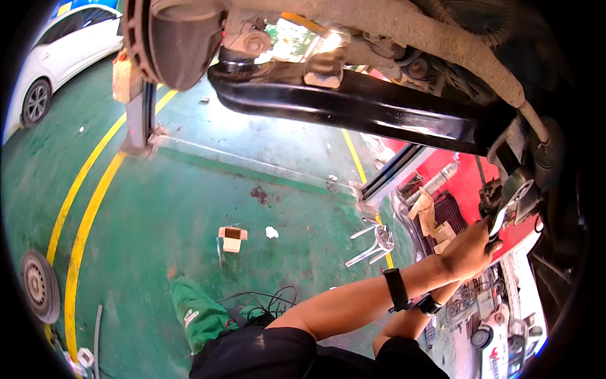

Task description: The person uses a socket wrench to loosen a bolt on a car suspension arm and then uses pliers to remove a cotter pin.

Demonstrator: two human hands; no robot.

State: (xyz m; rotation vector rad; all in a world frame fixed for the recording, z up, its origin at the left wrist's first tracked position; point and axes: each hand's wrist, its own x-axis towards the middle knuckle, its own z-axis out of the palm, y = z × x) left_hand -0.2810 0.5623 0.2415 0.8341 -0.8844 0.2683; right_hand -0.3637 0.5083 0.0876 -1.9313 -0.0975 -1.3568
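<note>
My left hand (468, 250) reaches up to the right, fingers wrapped round the shiny handle of a wrench (502, 218). The wrench's upper end lies against the dark underbody parts (516, 183) near a bushing-like joint. My right hand (449, 290) comes up just behind the left one. Its fingers are hidden, so what it grips does not show. Above them stretches a glossy black control arm (379, 104), with a dusty grey bar (429, 22) crossing over it.
A brake disc (142, 44) hangs at upper left. On the green floor stand an open cardboard box (232, 239), a metal-legged stand (380, 240) and a wheel (40, 287). Black cables (265, 300) lie near my legs. Lift posts (140, 120) and a white car (76, 47) are farther off.
</note>
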